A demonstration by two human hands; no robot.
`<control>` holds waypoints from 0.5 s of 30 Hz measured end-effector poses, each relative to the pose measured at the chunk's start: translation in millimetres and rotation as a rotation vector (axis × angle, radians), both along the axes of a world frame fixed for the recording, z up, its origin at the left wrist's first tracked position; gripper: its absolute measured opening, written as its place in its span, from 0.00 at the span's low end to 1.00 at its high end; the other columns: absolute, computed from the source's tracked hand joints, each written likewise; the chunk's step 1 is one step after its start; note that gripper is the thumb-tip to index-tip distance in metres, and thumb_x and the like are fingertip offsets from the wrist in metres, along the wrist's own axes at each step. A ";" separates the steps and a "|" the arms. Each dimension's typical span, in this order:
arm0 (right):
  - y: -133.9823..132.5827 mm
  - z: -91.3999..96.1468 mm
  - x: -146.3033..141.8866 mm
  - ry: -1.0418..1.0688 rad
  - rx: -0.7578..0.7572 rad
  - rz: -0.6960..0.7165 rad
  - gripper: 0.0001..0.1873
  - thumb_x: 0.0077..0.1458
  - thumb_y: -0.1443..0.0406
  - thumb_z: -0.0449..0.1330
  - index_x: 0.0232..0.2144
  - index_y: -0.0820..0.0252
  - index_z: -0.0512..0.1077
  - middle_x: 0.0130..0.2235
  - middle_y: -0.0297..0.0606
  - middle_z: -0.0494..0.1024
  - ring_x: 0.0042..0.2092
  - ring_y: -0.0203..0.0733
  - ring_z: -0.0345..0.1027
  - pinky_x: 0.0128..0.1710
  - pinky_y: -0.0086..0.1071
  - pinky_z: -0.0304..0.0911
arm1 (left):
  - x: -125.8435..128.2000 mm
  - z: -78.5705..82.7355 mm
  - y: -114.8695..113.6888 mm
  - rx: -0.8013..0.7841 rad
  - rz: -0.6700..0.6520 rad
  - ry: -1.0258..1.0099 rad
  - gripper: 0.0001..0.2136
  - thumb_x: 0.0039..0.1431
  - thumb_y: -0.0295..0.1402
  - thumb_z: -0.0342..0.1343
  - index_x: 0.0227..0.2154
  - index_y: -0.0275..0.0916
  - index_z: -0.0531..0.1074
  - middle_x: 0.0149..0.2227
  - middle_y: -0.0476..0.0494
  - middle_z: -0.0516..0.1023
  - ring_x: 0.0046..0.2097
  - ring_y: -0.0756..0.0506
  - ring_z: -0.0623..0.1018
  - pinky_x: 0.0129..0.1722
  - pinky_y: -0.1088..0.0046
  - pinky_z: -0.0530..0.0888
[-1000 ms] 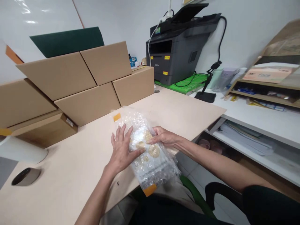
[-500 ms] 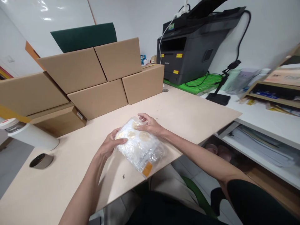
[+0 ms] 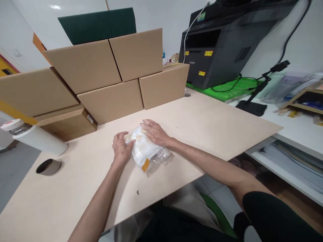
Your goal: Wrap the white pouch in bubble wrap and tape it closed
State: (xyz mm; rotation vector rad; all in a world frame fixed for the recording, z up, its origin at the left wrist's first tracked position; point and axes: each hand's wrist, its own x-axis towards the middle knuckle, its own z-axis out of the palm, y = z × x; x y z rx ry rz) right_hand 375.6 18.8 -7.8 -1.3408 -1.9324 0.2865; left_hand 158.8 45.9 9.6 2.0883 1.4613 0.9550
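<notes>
A bubble-wrap bundle (image 3: 148,153) with pale round pieces inside and an orange tape tab lies on the beige desk (image 3: 202,127). My left hand (image 3: 121,149) grips its left end with curled fingers. My right hand (image 3: 155,131) lies over its top with the fingers pressed down on the wrap. The bundle looks folded over on itself and is smaller than its spread sheet.
Several brown cardboard boxes (image 3: 111,79) are stacked along the back of the desk. A white tumbler (image 3: 32,136) lies on its side at the left, with a tape roll (image 3: 47,167) near it. A black printer (image 3: 227,43) stands at the back right.
The bundle has been rolled up tighter and pushed further onto the desk. Both hands moved forward with it. The camera has tilted and swung left.
</notes>
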 end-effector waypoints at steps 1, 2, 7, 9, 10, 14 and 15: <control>-0.5 -1.2 -1.1 -0.070 0.019 0.075 0.26 0.67 0.57 0.47 0.62 0.61 0.63 0.67 0.45 0.58 0.70 0.46 0.43 0.68 0.47 0.41 | 1.7 -3.0 -4.7 0.099 -0.029 0.109 0.17 0.57 0.38 0.57 0.48 0.39 0.74 0.56 0.32 0.69 0.59 0.33 0.70 0.58 0.49 0.65; -1.7 -2.7 -1.5 -0.127 0.003 0.134 0.27 0.68 0.55 0.45 0.62 0.62 0.63 0.67 0.46 0.58 0.70 0.46 0.42 0.68 0.46 0.40 | 3.4 -6.0 -10.2 0.166 -0.067 0.196 0.16 0.61 0.38 0.52 0.47 0.38 0.75 0.57 0.31 0.70 0.60 0.33 0.68 0.60 0.49 0.63; -15.2 -6.9 6.1 -0.271 -0.145 0.198 0.44 0.61 0.41 0.48 0.68 0.64 0.50 0.71 0.51 0.43 0.72 0.53 0.31 0.68 0.51 0.37 | 2.7 -20.7 -36.3 0.234 -0.196 0.479 0.26 0.67 0.43 0.42 0.63 0.33 0.61 0.68 0.27 0.55 0.70 0.32 0.52 0.65 0.43 0.50; -20.6 -6.1 10.9 -0.284 -0.187 0.217 0.49 0.57 0.38 0.49 0.69 0.62 0.46 0.71 0.51 0.39 0.72 0.55 0.29 0.68 0.53 0.35 | -1.9 -24.0 -39.9 0.210 -0.248 0.557 0.32 0.66 0.48 0.43 0.66 0.33 0.54 0.70 0.26 0.48 0.71 0.31 0.47 0.64 0.40 0.48; -22.6 -5.6 12.8 -0.291 -0.204 0.230 0.52 0.56 0.37 0.50 0.70 0.62 0.45 0.71 0.51 0.38 0.71 0.56 0.28 0.68 0.54 0.34 | -4.2 -24.8 -40.0 0.200 -0.274 0.590 0.36 0.64 0.51 0.45 0.67 0.33 0.51 0.70 0.25 0.45 0.71 0.31 0.46 0.64 0.39 0.47; -26.5 -4.8 15.6 -0.302 -0.204 0.249 0.52 0.57 0.37 0.48 0.70 0.63 0.41 0.71 0.53 0.37 0.71 0.57 0.27 0.67 0.55 0.32 | -7.4 -22.3 -35.6 0.187 -0.328 0.679 0.50 0.52 0.62 0.52 0.69 0.34 0.44 0.70 0.22 0.41 0.71 0.27 0.43 0.63 0.36 0.43; -26.8 -5.0 15.3 -0.300 -0.198 0.242 0.50 0.58 0.38 0.47 0.70 0.62 0.41 0.71 0.53 0.38 0.71 0.56 0.27 0.67 0.55 0.33 | -6.5 -20.4 -34.5 0.181 -0.331 0.694 0.51 0.51 0.62 0.52 0.69 0.34 0.44 0.70 0.23 0.40 0.71 0.27 0.43 0.63 0.36 0.43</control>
